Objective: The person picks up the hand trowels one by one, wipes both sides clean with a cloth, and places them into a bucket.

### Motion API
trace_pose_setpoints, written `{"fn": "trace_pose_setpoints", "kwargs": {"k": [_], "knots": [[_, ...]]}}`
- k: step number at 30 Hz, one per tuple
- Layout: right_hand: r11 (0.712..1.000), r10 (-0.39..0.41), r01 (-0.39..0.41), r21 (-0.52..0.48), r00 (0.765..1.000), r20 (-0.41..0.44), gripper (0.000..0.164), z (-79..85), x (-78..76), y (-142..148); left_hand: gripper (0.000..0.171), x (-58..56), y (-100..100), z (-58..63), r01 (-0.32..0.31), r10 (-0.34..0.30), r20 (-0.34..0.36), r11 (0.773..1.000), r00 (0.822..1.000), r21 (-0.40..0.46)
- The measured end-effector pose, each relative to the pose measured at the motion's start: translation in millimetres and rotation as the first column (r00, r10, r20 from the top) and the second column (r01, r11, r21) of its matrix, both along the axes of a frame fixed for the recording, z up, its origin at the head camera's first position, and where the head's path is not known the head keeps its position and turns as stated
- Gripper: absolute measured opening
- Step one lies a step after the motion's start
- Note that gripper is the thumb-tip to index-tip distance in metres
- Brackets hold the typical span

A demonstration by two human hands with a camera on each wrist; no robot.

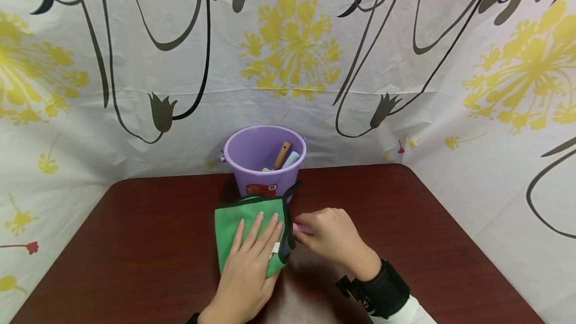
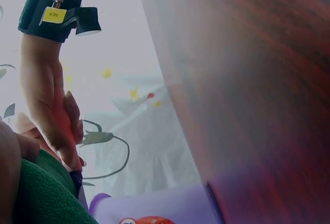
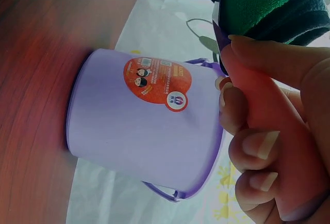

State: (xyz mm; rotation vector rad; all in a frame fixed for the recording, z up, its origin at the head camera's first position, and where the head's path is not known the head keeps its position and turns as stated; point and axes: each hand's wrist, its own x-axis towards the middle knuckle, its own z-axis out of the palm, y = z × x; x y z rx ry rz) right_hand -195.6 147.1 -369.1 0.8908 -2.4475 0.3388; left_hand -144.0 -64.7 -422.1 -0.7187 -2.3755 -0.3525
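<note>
My left hand (image 1: 249, 266) holds a folded green cloth (image 1: 227, 229) with dark edging, its long fingers laid across the front and the thumb hidden. Curled round a pink handle (image 3: 281, 131), my right hand (image 1: 335, 236) is just right of the cloth. The handle looks like a knife's: a narrow metal blade (image 3: 216, 13) shows beyond its dark collar in the right wrist view, beside the cloth. Most of that blade is hidden by the cloth. In the left wrist view, the cloth (image 2: 49, 198) overlaps the tip end of the handle.
Behind the cloth stands a light purple bucket (image 1: 245, 176) with a red sticker. Inside it are a brown-handled item (image 1: 283, 154) and a pale blue one (image 1: 291, 159). The dark red table (image 1: 148, 244) reaches back to a patterned white curtain (image 1: 189, 79).
</note>
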Motion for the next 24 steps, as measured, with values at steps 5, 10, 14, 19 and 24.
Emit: {"fn": "trace_pose_setpoints", "kwargs": {"k": [5, 10, 14, 19, 24], "knots": [[1.000, 0.001, -0.001, -0.005, 1.000, -0.008, 0.014, 0.7, 0.2, 0.5, 0.070, -1.1, -0.8, 0.7, 0.004, -0.004, -0.012, 1.000, 1.000, -0.008], [1.000, -0.001, 0.001, -0.009, 1.000, -0.015, 0.014, 0.7, -0.3, 1.5, 0.070, -3.1, -3.1, 1.4, 0.003, -0.004, -0.025, 0.999, 1.000, -0.037], [1.000, 0.002, -0.002, -0.026, 1.000, -0.009, 0.016, 1.8, -0.4, 2.5, 0.070, -5.6, -5.8, 2.9, -0.006, 0.003, -0.059, 0.998, 0.998, -0.060], [0.997, 0.009, -0.010, -0.071, 1.000, -0.013, 0.018, 4.3, 0.6, 2.2, 0.071, -10.3, -11.0, 7.0, -0.023, 0.019, -0.093, 0.999, 0.996, -0.043], [0.996, 0.007, -0.007, -0.091, 1.000, 0.001, 0.018, 5.1, 1.3, 1.3, 0.074, -13.1, -14.7, 9.4, -0.033, 0.030, -0.080, 0.999, 0.996, -0.030]]}}
